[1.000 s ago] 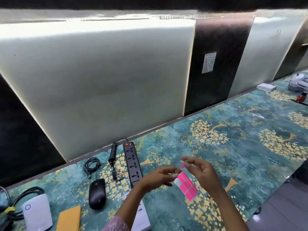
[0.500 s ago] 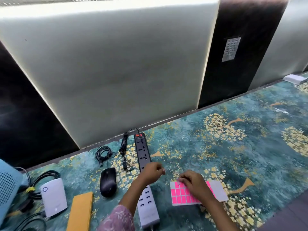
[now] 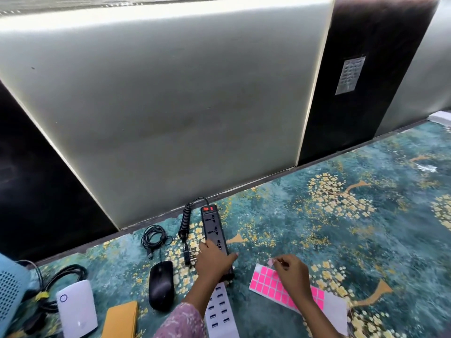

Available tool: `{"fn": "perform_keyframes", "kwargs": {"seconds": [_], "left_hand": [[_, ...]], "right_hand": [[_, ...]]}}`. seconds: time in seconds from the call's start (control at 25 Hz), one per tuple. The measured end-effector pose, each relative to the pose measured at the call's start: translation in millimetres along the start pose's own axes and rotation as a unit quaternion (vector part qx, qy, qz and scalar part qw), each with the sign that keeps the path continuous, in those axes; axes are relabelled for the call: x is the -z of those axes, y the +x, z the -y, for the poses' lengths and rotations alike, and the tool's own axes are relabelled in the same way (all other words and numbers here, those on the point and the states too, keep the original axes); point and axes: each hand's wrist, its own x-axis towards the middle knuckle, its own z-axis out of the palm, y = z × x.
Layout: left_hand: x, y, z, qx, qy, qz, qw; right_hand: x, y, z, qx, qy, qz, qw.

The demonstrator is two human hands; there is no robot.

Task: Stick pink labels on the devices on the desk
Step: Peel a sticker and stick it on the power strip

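Note:
A sheet of pink labels [image 3: 264, 284] lies flat on the patterned desk, near the front. My right hand [image 3: 291, 272] hovers over it and pinches one small peeled label [image 3: 271, 262] at its fingertips. My left hand [image 3: 213, 261] rests palm down on the black power strip [image 3: 213, 225], covering its near end. In front of that hand lies a white USB charging strip [image 3: 220, 313]. A black mouse [image 3: 161, 284] sits left of my left arm, and a white router-like device [image 3: 76, 311] stands further left.
A coiled black cord with a plug [image 3: 184, 223] and a bundled thin cable [image 3: 153, 236] lie behind the mouse. A yellow pad [image 3: 120, 319] sits at the front edge, a blue perforated device [image 3: 9, 289] at far left. The wall panels [image 3: 170, 106] rise directly behind the desk.
The label sheet went from being held up in both hands to lying on the desk. My left hand moved onto the power strip; my right hand lifted a single label off the sheet.

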Motion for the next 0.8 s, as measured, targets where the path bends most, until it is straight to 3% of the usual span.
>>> {"fn": "perform_keyframes", "kwargs": {"seconds": [0.2,0.28,0.32,0.4,0.48,0.68,0.8], "left_hand": [[-1,17,-2,0.002,0.033,0.039,0.999],[11,20,3,-0.009,-0.072,0.068,0.995],[16,20,7,0.006,-0.195,0.095,0.976],[26,14,15,0.048,-0.438,0.174,0.88],[31,5,22,0.052,-0.552,0.237,0.797],[38,-19,30,0.056,-0.64,0.268,0.718],[42,-29,25,0.071,-0.666,0.224,0.708]], "right_hand": [[0,4,0,-0.02,0.031,-0.003,0.999],[-2,8,5,-0.022,0.073,-0.01,0.997],[-3,10,11,-0.021,0.092,-0.011,0.995],[-9,16,27,-0.005,0.117,-0.004,0.993],[-21,19,46,0.021,0.132,0.021,0.991],[-54,20,77,0.142,0.094,0.073,0.983],[-66,17,79,0.188,0.061,0.097,0.975]]}}
